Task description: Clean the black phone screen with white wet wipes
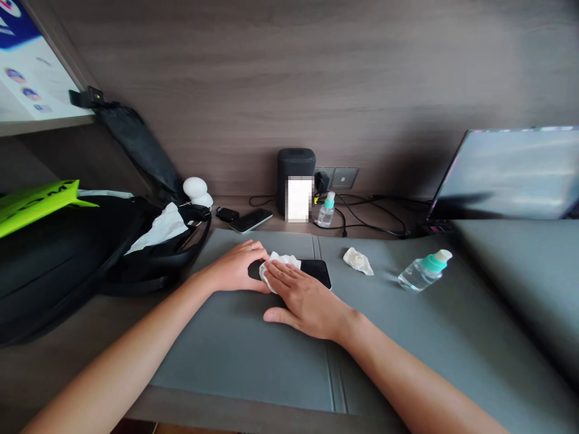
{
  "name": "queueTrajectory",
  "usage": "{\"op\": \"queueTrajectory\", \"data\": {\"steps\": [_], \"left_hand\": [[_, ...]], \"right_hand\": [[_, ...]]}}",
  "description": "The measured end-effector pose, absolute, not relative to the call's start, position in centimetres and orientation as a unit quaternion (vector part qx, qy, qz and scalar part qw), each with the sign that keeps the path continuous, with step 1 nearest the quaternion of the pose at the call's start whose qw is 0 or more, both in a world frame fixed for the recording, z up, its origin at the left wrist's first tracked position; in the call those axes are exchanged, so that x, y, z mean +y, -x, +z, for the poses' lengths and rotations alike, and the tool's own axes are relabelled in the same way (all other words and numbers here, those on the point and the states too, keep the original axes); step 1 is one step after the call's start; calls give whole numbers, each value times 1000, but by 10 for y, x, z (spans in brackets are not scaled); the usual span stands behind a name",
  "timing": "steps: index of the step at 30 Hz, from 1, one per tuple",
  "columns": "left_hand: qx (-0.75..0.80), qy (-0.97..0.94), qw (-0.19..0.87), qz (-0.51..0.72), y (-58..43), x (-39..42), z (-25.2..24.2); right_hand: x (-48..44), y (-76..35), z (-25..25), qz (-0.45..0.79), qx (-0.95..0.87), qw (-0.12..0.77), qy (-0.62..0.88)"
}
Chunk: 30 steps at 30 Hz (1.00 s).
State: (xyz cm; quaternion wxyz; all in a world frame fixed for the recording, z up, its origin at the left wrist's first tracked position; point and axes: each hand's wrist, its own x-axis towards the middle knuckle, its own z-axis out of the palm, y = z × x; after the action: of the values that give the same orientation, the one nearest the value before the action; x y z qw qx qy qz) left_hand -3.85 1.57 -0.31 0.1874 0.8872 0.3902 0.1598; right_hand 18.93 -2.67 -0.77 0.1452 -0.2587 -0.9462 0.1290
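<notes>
A black smartphone (320, 272) lies crosswise on the grey desk mat (244, 349). My left hand (239, 265) grips its left end between thumb and fingers. On top of the phone is a crumpled white wipe (289, 260), covering the middle of the screen. My right hand (307, 298) presses down on this wipe with fingers stretched flat and thumb spread to the side. To the right, a second crumpled wipe (359, 261) rests on the mat. Farther right is a clear bottle (420, 274) with a teal collar and white cap, appearing tilted.
Behind the mat are another phone (252, 220), a small black object (227, 214), a black speaker-like cylinder (289, 160), a small spray bottle (325, 212) and black cables (375, 220). A black bag (58, 253) fills the left. A monitor (511, 175) stands at right.
</notes>
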Motion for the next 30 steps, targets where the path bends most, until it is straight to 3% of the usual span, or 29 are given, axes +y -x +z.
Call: {"op": "queueTrajectory", "data": {"steps": [30], "left_hand": [[393,-884,179,181,41,19,-10]], "right_hand": [[-24,-202,1,134,-936,168,278]]}}
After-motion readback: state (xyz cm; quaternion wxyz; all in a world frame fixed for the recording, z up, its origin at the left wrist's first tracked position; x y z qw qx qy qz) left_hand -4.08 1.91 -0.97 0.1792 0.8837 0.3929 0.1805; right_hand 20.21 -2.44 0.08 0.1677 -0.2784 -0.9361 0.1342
